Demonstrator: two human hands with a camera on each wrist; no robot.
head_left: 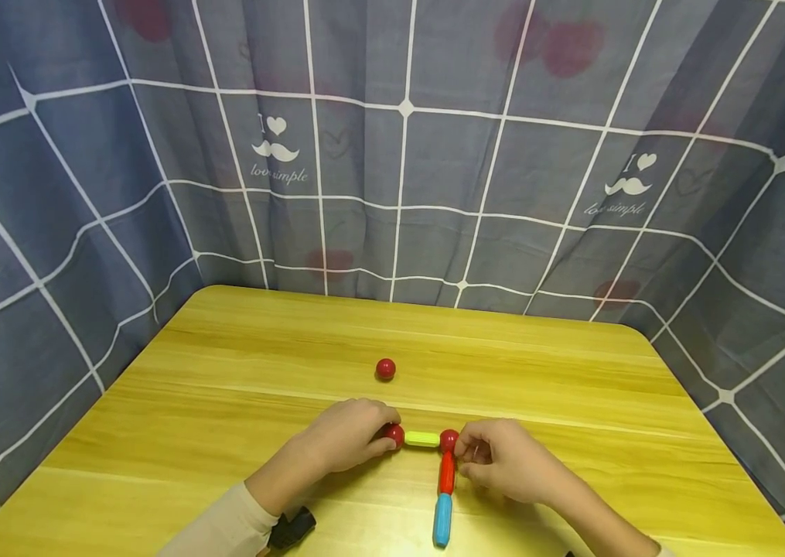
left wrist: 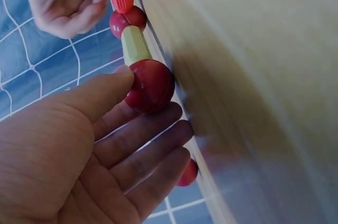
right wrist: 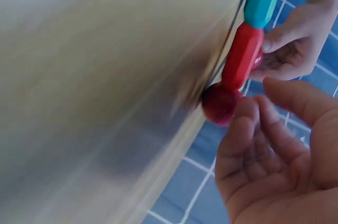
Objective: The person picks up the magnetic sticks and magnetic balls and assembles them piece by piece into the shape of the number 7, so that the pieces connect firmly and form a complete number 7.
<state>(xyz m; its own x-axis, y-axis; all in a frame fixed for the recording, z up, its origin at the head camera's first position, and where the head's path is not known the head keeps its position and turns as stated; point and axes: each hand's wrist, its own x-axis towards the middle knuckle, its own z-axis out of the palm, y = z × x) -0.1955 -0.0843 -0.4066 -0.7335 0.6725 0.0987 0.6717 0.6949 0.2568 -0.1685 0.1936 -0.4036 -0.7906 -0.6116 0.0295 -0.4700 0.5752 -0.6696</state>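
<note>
An L-shaped assembly of balls and rods lies on the table. My left hand (head_left: 345, 437) holds the red ball (left wrist: 152, 86) at its left end between thumb and fingers. From that ball a yellow-green rod (head_left: 423, 439) runs right to a second red ball (head_left: 448, 439) at the corner. A red rod (head_left: 446, 473) comes off the corner toward me, joined end to end with a blue rod (head_left: 442, 520). My right hand (head_left: 506, 460) is beside the corner ball, fingers loosely bent, thumb apart; whether its fingertips touch the ball I cannot tell.
A loose red ball (head_left: 385, 369) sits on the wooden table (head_left: 260, 348), beyond the assembly. Near my left wrist is a black object (head_left: 291, 529), partly hidden by the sleeve. A grey-blue curtain (head_left: 364, 170) with white grid lines surrounds the table's back and sides.
</note>
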